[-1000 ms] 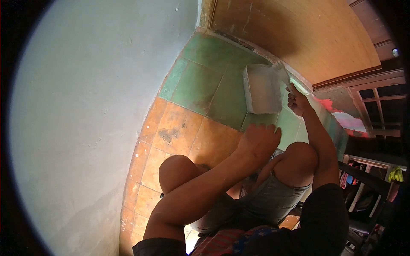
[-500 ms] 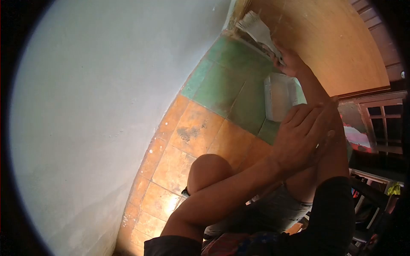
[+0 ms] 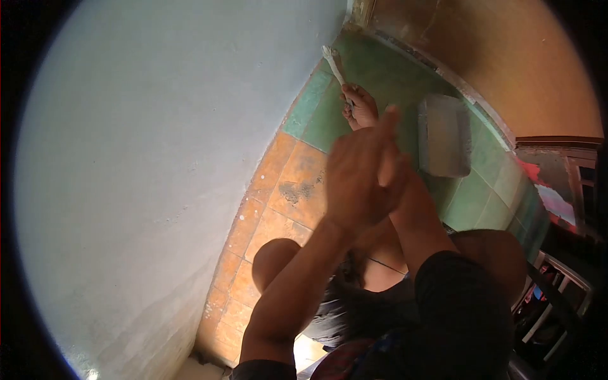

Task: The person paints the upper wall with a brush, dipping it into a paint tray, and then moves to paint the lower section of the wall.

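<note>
A wide paintbrush (image 3: 335,68) with pale, paint-coated bristles is seen nearly edge-on, its tip close to the foot of the wall. My right hand (image 3: 361,109) is closed round its handle. Across my right forearm lies my left hand (image 3: 362,179), touching it near the wrist. The left fingers look stretched out, though slightly blurred, and no tool shows in them. To the right of my forearm, a translucent plastic tub (image 3: 445,136) with pale contents sits on the green tiles.
A pale plastered wall (image 3: 145,158) runs along the left. Orange tiles (image 3: 272,196) with grey smudges and white drips meet green tiles (image 3: 392,60). A wooden panel (image 3: 506,69) stands upper right. Dark-framed furniture (image 3: 551,310) is at lower right; my knees are below.
My right hand has swung the brush left and down, from the panel corner towards the wall. My left hand moved left with the forearm. The brush turned from broadside to edge-on.
</note>
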A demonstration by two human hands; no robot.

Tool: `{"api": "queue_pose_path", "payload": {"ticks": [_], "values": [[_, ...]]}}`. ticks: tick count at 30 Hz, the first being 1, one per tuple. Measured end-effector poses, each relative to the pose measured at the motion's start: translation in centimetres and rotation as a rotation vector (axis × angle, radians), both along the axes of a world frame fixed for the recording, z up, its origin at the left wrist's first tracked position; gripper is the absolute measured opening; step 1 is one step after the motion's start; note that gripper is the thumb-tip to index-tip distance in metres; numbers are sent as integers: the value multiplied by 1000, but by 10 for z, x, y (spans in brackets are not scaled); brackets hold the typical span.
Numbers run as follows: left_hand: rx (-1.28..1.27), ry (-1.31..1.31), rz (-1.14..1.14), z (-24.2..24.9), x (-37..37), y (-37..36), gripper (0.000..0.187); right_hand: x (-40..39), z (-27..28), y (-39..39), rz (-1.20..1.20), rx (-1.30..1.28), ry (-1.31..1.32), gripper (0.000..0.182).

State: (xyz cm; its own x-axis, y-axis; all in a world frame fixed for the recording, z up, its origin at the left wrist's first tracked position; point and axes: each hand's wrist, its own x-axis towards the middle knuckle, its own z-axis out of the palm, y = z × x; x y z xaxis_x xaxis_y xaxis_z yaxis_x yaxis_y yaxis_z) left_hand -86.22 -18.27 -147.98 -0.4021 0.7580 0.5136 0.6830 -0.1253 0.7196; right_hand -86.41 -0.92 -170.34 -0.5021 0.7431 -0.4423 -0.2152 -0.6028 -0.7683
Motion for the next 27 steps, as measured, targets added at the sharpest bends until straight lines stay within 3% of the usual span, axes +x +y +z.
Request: {"api": "queue_pose_path", "payload": {"ticks": [2,4,6,10,14,16,18,22,24,27], "values": [[-55,-55,42,-14,-16,-14,68,-4,-20,6,-18,-11,14,21],[-136,72,142,-10,-32,-32,65,-14,-38,13,-20,-16,30,25],[-152,141,225,-8,-46,-51,62,-28,-54,22,-66,171,-179,32],[-220,293,341,11,-64,-86,52,-52,-85,10,-103,444,-308,42],[-558,321,383,31,-63,-117,44,-68,-93,-52,-40,584,-394,46],[-606,277,405,29,-60,-129,43,-66,-93,-103,-46,580,-424,44],[-650,237,419,19,-59,-135,43,-50,-82,-139,186,459,-398,42],[-797,33,428,7,-52,-135,43,-23,-66,-173,411,350,-358,33],[-824,-29,378,8,-49,-132,45,-19,-70,-173,332,378,-343,33],[-819,-77,386,6,-47,-123,45,-35,-60,-136,5,422,-403,39]]}}
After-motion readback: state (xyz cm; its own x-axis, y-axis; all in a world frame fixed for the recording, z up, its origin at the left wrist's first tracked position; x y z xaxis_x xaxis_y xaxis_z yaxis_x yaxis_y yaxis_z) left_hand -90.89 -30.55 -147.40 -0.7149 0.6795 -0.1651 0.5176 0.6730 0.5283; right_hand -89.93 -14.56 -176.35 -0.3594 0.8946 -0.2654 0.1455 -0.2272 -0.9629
